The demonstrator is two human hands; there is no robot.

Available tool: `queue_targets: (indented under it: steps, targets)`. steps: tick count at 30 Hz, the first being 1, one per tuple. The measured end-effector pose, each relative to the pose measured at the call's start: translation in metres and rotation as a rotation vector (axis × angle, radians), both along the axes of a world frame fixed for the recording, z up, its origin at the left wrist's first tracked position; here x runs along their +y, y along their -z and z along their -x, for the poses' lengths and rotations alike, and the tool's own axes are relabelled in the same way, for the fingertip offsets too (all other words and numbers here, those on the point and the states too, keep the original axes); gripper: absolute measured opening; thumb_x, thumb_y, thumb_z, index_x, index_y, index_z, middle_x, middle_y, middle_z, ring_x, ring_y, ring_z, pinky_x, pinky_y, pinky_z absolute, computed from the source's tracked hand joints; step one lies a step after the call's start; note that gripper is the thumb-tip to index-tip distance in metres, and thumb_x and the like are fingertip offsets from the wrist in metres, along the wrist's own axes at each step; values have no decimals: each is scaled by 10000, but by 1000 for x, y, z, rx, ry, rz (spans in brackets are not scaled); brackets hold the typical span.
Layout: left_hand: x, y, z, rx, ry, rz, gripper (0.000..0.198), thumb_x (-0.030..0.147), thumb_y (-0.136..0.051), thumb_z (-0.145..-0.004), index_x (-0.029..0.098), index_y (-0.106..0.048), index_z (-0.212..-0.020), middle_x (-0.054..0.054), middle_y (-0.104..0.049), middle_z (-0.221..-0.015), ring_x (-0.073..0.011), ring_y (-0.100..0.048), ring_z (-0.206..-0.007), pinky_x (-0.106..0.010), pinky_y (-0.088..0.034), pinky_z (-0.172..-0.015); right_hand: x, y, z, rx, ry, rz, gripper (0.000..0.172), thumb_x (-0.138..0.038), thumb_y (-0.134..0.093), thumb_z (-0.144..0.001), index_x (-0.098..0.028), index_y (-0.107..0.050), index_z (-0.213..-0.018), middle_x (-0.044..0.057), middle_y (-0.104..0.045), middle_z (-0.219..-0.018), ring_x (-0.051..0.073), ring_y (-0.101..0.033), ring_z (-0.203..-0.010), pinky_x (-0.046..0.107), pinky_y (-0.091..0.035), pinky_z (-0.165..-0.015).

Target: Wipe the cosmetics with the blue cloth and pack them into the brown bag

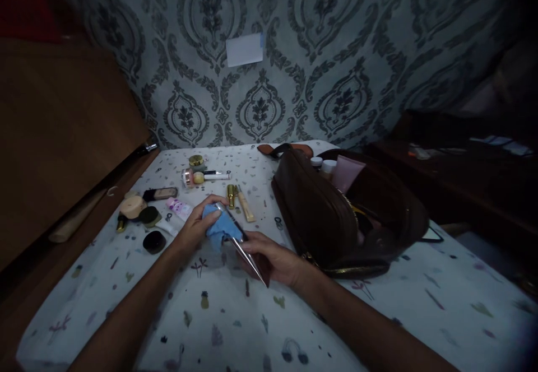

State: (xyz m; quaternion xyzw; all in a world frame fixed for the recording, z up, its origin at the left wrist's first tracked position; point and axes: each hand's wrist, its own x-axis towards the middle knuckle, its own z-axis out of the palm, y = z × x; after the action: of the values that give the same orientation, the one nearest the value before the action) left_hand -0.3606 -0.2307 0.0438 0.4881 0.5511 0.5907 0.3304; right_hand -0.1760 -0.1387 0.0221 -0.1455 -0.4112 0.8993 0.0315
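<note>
Table (227,316): print-covered. Bag (317,212): brown, open, on table — pink tube (347,173) and white-capped jars (328,168) held inside. Case (247,255): held above table, lower end grasped by the fingers of the right hand (274,255); judged light, stiff, slippery, perhaps fragile — best taken by the edges. Cloth (223,227): blue, crumpled, pressed to the case's upper end by the fingers of the left hand (197,222).

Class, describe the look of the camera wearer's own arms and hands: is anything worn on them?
The slender left forearm and right forearm are bare, with no sleeves in view. The left hand and right hand are ungloved. No watch, bracelet or ring can be made out; fingernail detail is too dim to tell.
</note>
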Motion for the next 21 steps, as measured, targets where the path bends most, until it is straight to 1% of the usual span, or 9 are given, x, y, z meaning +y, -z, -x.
queue_targets:
  steps: [2, 5, 11, 12, 14, 16, 17, 19, 21]
  targets:
    - [1, -1, 0, 83, -63, -3, 327, 489, -608, -842, 198, -603, -989, 20, -504, -774, -125, -457, -638, -216, -381, -557, -1, -2, 1, 6, 54, -67, 395, -345, -847, -597, -174, -639, -886, -59, -542, -644, 78, -480, -568, 206, -360, -553]
    - [4, -3, 1, 165, -106, 10, 288, 474, -559, -853, 192, -588, -898, 22, -505, -758, -135, -459, -655, -232, -383, -591, -2, -2, 3, 6, 59, -272, 429, -398, -828, -648, -188, -615, -955, -63, -541, -674, 83, -487, -566, 204, -365, -538]
    - [7, -5, -3, 293, -183, 64, 316, 482, -516, -863, 184, -562, -770, 27, -486, -695, -143, -450, -652, -255, -381, -630, -4, 2, 3, -49, 176, -898, 386, -298, -769, -684, -182, -595, -1008, -43, -570, -756, 121, -510, -682, 234, -390, -627]
    - [7, -5, -4, 294, -189, 70, 332, 493, -511, -872, 184, -557, -758, 29, -480, -685, -143, -451, -649, -255, -380, -627, -4, 0, 2, -78, 178, -976, 423, -297, -759, -697, -190, -586, -1068, -38, -581, -771, 133, -522, -701, 245, -395, -650]
    - [7, -4, -6, 296, -202, 70, 357, 505, -503, -888, 184, -550, -739, 30, -475, -671, -142, -456, -646, -254, -378, -623, -6, -4, 0, -133, 169, -1087, 621, -344, -769, -708, -220, -509, -1258, -17, -612, -842, 167, -559, -753, 278, -411, -696]
    - [8, -3, -7, 304, -225, 59, 368, 503, -496, -901, 186, -544, -721, 32, -467, -654, -141, -459, -641, -252, -378, -617, -8, -8, -2, -174, 180, -1182, 862, -395, -818, -653, -250, -394, -1389, 31, -627, -998, 220, -591, -872, 322, -426, -760]
    - [8, -2, -7, 304, -240, 55, 372, 500, -494, -905, 187, -538, -710, 35, -460, -644, -139, -457, -636, -251, -377, -612, -10, -9, -2, -185, 194, -1224, 919, -397, -836, -621, -258, -373, -1403, 55, -615, -1079, 247, -593, -936, 342, -428, -788]
    - [9, -2, -7, 296, -270, 54, 378, 498, -492, -909, 191, -525, -691, 40, -446, -629, -134, -447, -620, -250, -377, -606, -12, -8, -2, -197, 236, -1282, 852, -344, -816, -623, -254, -401, -1362, 84, -590, -1165, 273, -588, -1004, 365, -429, -819]
    - [10, -1, -7, 280, -289, 55, 383, 508, -491, -907, 192, -521, -691, 43, -441, -628, -131, -435, -606, -250, -378, -604, -13, -6, -1, -205, 288, -1304, 678, -265, -747, -659, -239, -452, -1269, 88, -597, -1139, 262, -593, -981, 363, -431, -810]
